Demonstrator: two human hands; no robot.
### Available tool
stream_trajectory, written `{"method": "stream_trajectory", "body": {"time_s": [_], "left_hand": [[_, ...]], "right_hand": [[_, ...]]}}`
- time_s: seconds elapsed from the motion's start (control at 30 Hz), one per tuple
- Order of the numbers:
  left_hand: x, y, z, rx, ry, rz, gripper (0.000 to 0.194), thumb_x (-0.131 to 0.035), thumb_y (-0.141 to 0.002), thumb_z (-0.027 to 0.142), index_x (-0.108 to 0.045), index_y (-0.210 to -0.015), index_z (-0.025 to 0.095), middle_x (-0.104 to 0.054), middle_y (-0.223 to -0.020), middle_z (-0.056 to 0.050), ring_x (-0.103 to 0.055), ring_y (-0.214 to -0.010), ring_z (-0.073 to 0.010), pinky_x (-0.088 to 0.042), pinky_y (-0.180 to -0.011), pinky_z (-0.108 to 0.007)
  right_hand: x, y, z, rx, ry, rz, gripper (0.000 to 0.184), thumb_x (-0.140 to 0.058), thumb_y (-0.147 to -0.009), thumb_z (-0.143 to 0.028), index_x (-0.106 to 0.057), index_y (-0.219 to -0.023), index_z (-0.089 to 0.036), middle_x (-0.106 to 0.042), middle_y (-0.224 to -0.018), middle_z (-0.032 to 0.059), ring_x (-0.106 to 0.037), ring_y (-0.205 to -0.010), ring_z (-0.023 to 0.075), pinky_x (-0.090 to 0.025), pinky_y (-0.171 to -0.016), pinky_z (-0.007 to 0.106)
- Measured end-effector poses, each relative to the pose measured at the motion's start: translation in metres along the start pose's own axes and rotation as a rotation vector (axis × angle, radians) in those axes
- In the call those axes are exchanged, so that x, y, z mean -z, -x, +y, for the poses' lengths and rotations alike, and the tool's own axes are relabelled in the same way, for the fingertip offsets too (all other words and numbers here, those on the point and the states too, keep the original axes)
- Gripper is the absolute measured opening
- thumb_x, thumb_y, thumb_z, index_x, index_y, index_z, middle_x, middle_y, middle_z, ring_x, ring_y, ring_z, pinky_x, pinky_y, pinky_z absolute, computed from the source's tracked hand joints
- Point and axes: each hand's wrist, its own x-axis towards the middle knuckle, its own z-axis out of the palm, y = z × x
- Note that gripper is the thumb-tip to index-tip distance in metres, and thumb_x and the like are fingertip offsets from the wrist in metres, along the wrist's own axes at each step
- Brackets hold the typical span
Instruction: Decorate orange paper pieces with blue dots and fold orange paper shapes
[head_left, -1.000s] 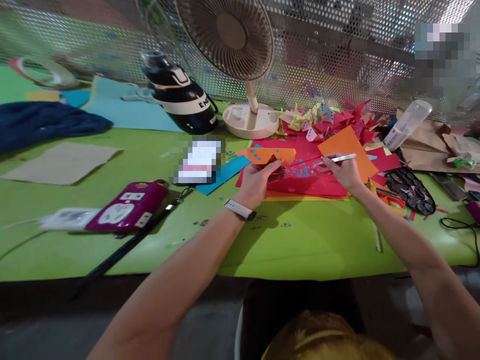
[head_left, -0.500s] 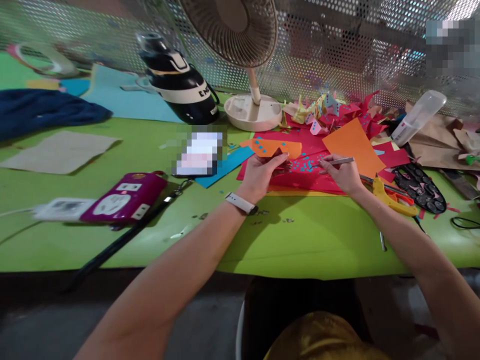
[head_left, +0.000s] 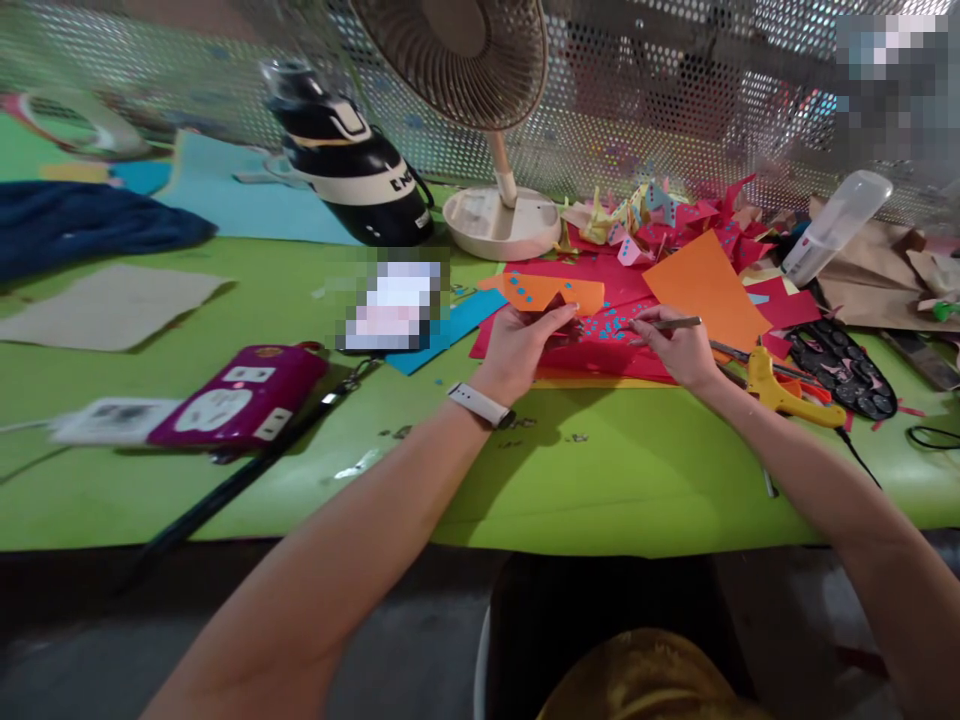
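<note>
My left hand [head_left: 519, 348], with a watch on its wrist, is closed on the lower edge of an orange paper piece [head_left: 585, 293] that carries several blue dots. Between the fingers of my right hand [head_left: 681, 348] is a slim pair of metal tweezers [head_left: 679, 323], its tip low over a scatter of small blue paper bits [head_left: 609, 325]. Those bits lie on red paper [head_left: 630, 362], just right of my left fingertips. Whether the tweezers' tip holds a bit is too small to tell.
Behind stand a fan [head_left: 502, 222], a black bottle [head_left: 360, 180] and a pile of folded paper [head_left: 675, 215]. A phone [head_left: 394, 305] and purple power strip [head_left: 240, 395] lie left. A yellow glue gun [head_left: 791, 392], orange sheet [head_left: 709, 285] and clear bottle [head_left: 840, 230] are right.
My right hand and the tweezers have shifted slightly left, toward the blue bits. My left hand keeps the orange paper in nearly the same place. The camera view has moved a little.
</note>
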Motion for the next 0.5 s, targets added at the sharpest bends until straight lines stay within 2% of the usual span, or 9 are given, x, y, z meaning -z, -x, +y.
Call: {"method": "stream_trajectory", "body": {"time_s": [0.27,0.5], "left_hand": [[0.0002,0.0004,-0.0023,-0.026,-0.037,-0.017,0.025,-0.083,-0.064,0.032,-0.071,-0.082,0.018,-0.072,-0.075,-0.001,-0.066,-0.062,-0.0135,-0.056,-0.064,-0.029],[0.0009,-0.0001,-0.0039,-0.034,-0.058,-0.025,0.025,-0.083,-0.065,0.033,-0.071,-0.082,0.019,-0.072,-0.074,0.000,-0.066,-0.062,-0.0134,-0.055,-0.065,-0.029]], "right_hand": [[-0.0037,0.0014,0.0012,-0.016,-0.005,0.015,0.025,-0.064,-0.087,-0.045,-0.065,-0.086,-0.020,-0.073,-0.082,0.0039,-0.075,-0.073,0.0176,-0.058,-0.065,0.027],[-0.0051,0.0012,0.0025,-0.041,0.027,0.009,0.026,-0.065,-0.087,-0.045,-0.065,-0.086,-0.019,-0.073,-0.076,0.0035,-0.075,-0.074,0.0185,-0.057,-0.065,0.028]]}}
